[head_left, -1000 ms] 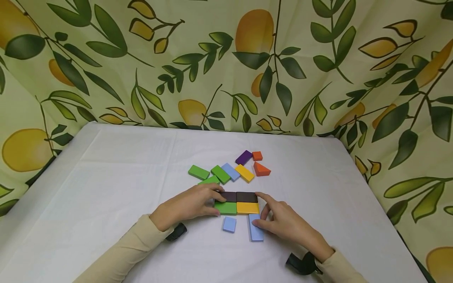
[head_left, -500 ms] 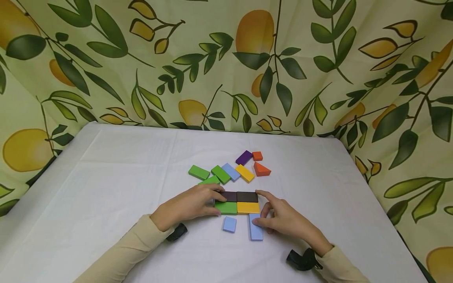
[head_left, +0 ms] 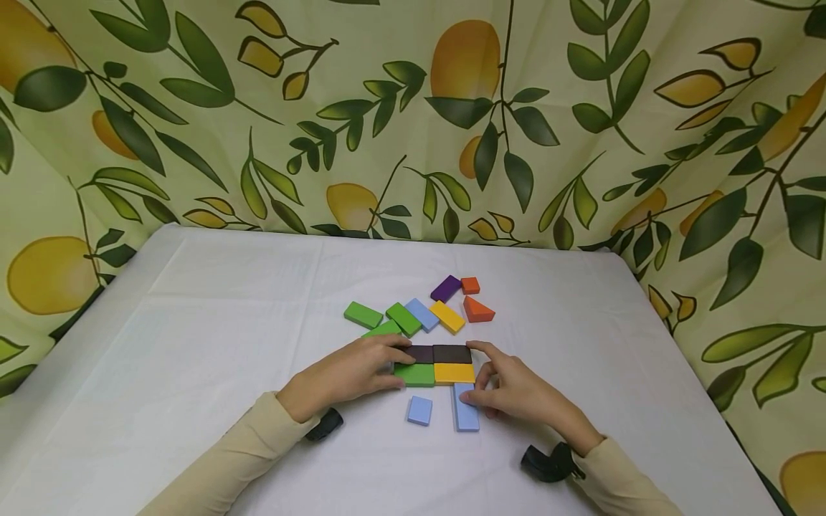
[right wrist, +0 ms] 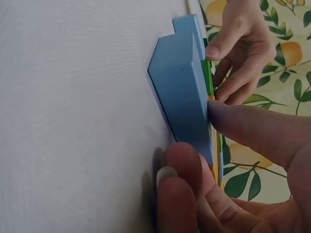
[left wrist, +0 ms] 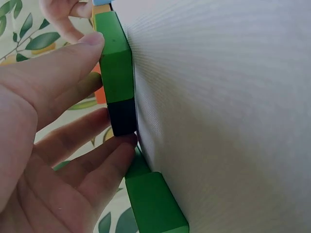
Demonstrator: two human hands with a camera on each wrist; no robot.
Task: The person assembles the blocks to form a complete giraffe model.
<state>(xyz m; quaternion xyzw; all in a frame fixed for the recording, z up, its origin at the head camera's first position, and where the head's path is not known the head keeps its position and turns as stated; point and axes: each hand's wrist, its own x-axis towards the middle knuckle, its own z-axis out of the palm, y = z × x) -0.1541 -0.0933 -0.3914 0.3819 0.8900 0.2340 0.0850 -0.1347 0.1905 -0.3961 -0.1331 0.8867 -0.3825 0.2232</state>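
Observation:
Four-block layout lies flat: a dark purple block (head_left: 423, 353) and a black block (head_left: 452, 353) behind, a green block (head_left: 416, 375) and a yellow block (head_left: 454, 373) in front. At its left end, my left hand (head_left: 368, 364) grips the green and dark purple blocks, thumb near, fingers behind. A long light-blue block (head_left: 466, 417) stretches toward me from the yellow one. My right hand (head_left: 519, 390) holds it with thumb on top and curled fingers beside it; the index fingertip touches the black block's far right corner. In the right wrist view the light-blue block (right wrist: 177, 82) shows closely.
A small light-blue block (head_left: 419, 411) lies just in front of the layout. Behind are several loose blocks: green (head_left: 363, 315), light blue (head_left: 422, 315), yellow (head_left: 447, 317), purple (head_left: 445, 289), a small orange block (head_left: 470, 285) and an orange triangle (head_left: 478, 309). White cloth (head_left: 226, 308) covers the table.
Both hands have shifted the joined blocks and the long light-blue block slightly away from me. The small light-blue block and the loose blocks behind stay put.

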